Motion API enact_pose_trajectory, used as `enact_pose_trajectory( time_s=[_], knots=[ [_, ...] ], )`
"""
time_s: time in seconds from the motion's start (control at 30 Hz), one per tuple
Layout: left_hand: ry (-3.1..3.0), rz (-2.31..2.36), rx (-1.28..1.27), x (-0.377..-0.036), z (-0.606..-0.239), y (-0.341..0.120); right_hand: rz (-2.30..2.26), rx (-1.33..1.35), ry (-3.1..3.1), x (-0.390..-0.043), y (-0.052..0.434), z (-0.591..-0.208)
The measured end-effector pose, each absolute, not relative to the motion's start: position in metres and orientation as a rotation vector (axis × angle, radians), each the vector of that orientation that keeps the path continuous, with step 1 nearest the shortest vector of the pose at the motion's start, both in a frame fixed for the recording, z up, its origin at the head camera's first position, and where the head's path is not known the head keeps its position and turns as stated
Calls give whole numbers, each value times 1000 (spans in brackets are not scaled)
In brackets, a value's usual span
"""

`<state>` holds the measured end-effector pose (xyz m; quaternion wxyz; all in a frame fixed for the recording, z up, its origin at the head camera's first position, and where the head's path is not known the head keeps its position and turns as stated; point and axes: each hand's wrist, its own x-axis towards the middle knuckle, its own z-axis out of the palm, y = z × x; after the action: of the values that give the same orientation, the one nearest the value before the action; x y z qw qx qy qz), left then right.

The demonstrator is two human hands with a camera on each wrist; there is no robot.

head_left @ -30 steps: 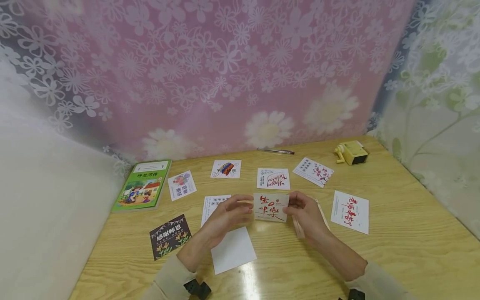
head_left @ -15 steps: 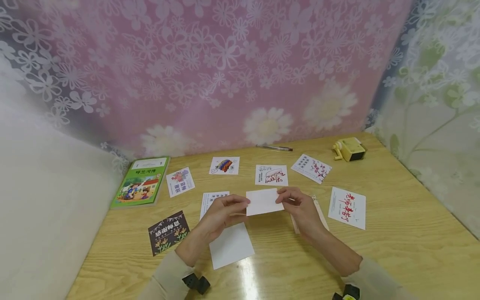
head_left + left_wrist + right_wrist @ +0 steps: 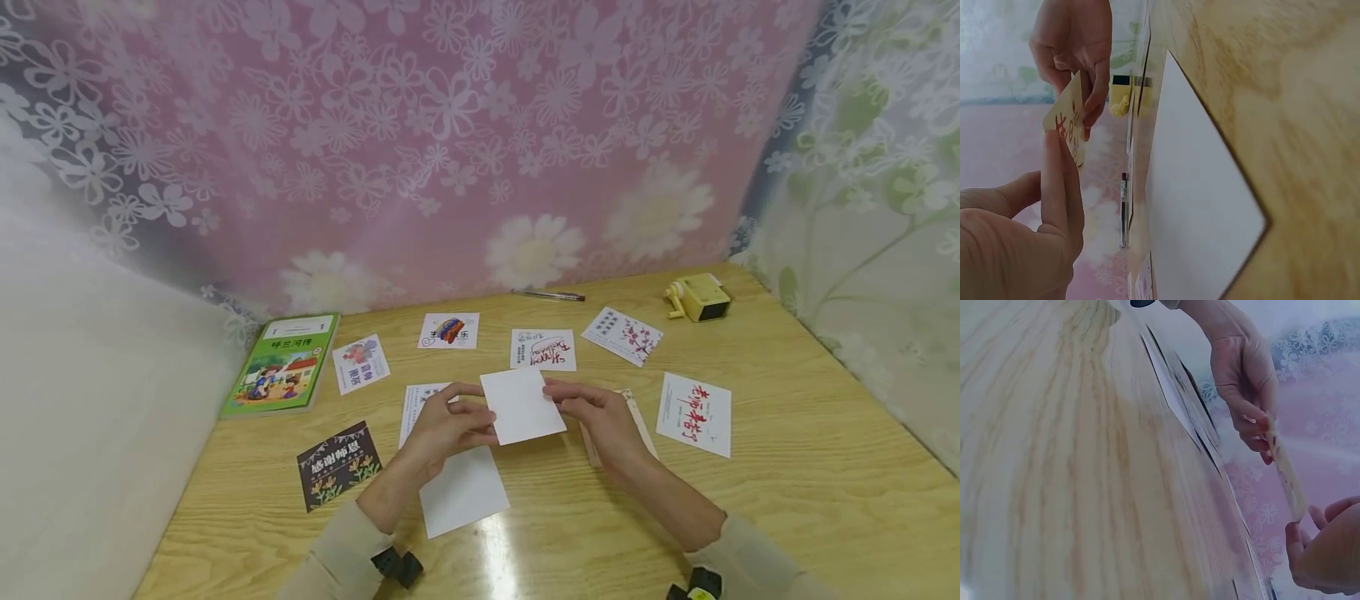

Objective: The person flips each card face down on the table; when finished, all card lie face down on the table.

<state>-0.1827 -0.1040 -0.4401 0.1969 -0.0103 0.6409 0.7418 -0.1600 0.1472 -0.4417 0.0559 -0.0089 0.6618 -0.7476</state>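
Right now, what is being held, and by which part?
A card, blank side up, pinched at its left edge by the left hand and right edge by the right hand.

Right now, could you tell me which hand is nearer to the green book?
Left. The left hand pinches the held card's left edge, on the side of the green book; the right hand pinches its far edge.

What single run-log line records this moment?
left hand: pinches card | right hand: pinches card | card: blank side up, above table
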Motion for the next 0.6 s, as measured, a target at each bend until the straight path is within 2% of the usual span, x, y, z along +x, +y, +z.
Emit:
enact_pose_trajectory(
  time_s=[0.6],
  knots=[
    [2318,1909,-74,-177,-436,-98,-2335,-34,1797,-159,148,-446]
  ],
)
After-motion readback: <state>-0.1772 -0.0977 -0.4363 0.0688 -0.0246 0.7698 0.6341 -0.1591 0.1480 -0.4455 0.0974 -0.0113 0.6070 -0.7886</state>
